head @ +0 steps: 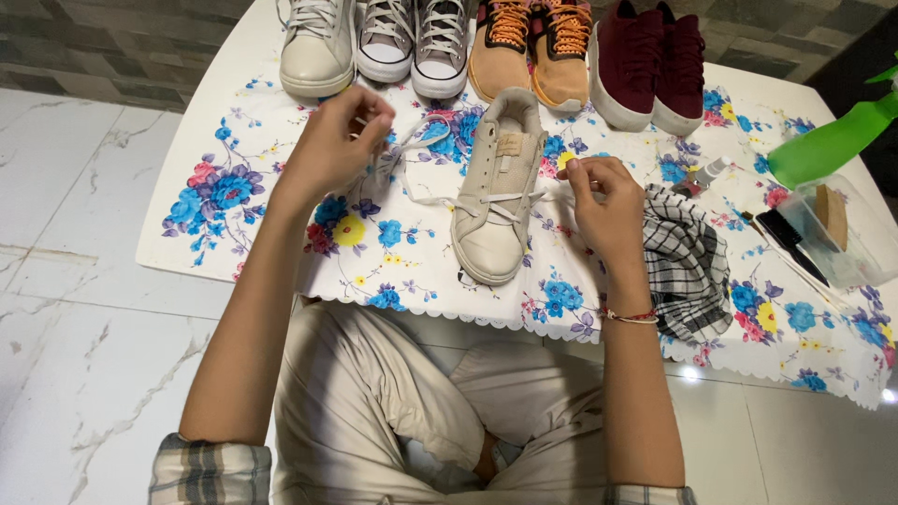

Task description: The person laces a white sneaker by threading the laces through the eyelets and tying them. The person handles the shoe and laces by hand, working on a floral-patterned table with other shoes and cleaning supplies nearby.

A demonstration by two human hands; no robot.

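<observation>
A beige sneaker (496, 192) lies toe towards me on a floral cloth (393, 262), with a white lace (426, 199) threaded through its lower eyelets. My left hand (335, 142) is left of the shoe, fingers pinched on one end of the lace, which trails across the cloth. My right hand (603, 201) is just right of the shoe, fingers pinched on the other end of the lace near the eyelets.
Along the far edge stand white sneakers (318, 47), grey sneakers (416, 42), tan sneakers with orange laces (533, 51) and maroon shoes (645, 65). A checked cloth (687, 262), a small bottle (706, 173), a clear box with brushes (828, 234) and a green spray bottle (832, 140) lie right.
</observation>
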